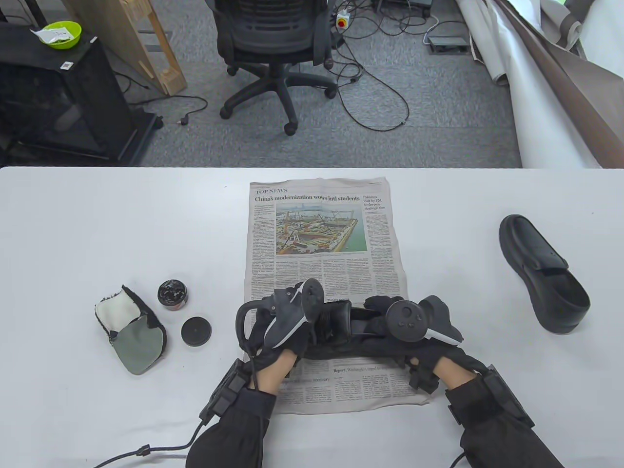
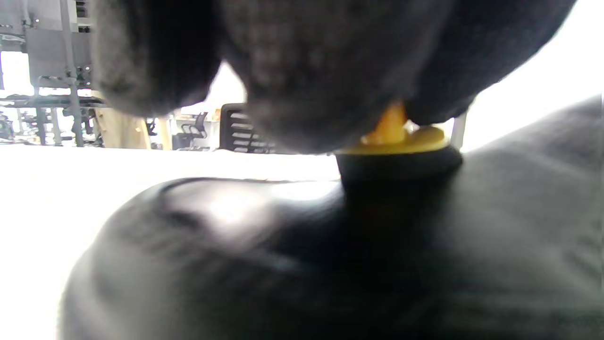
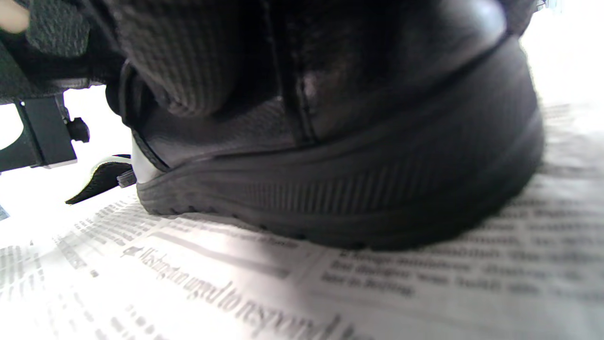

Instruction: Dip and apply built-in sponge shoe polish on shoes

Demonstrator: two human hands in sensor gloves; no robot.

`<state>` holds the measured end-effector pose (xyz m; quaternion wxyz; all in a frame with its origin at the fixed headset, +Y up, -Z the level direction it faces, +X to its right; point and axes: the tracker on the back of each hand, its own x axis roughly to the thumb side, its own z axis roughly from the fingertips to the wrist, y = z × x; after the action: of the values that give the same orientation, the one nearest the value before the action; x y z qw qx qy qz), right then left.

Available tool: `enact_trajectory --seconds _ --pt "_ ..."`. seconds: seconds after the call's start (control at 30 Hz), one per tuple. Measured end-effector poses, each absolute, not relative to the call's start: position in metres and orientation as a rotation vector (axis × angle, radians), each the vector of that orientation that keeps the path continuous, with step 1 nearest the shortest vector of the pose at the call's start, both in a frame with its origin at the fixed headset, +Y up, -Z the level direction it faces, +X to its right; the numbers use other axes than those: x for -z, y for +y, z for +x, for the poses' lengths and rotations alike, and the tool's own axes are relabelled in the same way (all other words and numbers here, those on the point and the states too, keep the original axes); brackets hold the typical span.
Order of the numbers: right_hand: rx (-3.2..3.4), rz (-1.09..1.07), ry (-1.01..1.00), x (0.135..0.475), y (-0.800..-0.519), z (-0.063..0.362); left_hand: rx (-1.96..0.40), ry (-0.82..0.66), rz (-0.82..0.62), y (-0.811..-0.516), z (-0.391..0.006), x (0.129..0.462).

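A black shoe (image 1: 351, 336) lies on the newspaper (image 1: 321, 234) near the table's front edge, mostly hidden under both hands. My left hand (image 1: 287, 331) pinches a sponge applicator with a yellow top (image 2: 401, 141) and presses its black sponge (image 2: 396, 184) onto the shoe's shiny toe (image 2: 226, 236). My right hand (image 1: 414, 336) grips the shoe's heel end; its fingers (image 3: 188, 61) lie on the upper above the ribbed sole (image 3: 354, 193). The open polish tin (image 1: 172, 294) and its lid (image 1: 196, 331) sit to the left. A second black shoe (image 1: 543, 273) lies at the right.
A polishing mitt (image 1: 131, 329) lies at the far left beside the tin. An office chair (image 1: 273, 44) and cables stand on the carpet beyond the table's far edge.
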<state>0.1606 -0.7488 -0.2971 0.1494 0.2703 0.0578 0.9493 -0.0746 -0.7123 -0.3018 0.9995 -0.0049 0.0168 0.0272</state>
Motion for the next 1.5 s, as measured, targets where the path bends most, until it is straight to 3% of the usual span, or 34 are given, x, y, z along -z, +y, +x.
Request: enact_trajectory --seconds 0.2,0.43,0.53,0.77,1.07,1.5 --pt "-2.728 0.777 0.167 0.297 -0.749 0.161 -0.098 -0.009 -0.149 -0.705 -0.091 0.291" --pt "-2.720 0.777 0.167 0.297 -0.749 0.161 -0.189 -0.176 -0.284 -0.703 -0.073 0.276" --pt "-2.713 0.779 0.174 0.297 -0.749 0.162 -0.219 -0.225 -0.247 -0.703 -0.061 0.270" --pt "-2.712 0.786 0.177 0.298 -0.749 0.162 -0.278 -0.186 -0.072 -0.700 -0.051 0.266" --pt "-2.710 0.790 0.180 0.298 -0.749 0.162 -0.202 -0.124 0.111 -0.697 -0.036 0.283" --pt "-2.734 0.787 0.166 0.297 -0.749 0.160 -0.097 0.004 -0.022 -0.708 -0.058 0.296"
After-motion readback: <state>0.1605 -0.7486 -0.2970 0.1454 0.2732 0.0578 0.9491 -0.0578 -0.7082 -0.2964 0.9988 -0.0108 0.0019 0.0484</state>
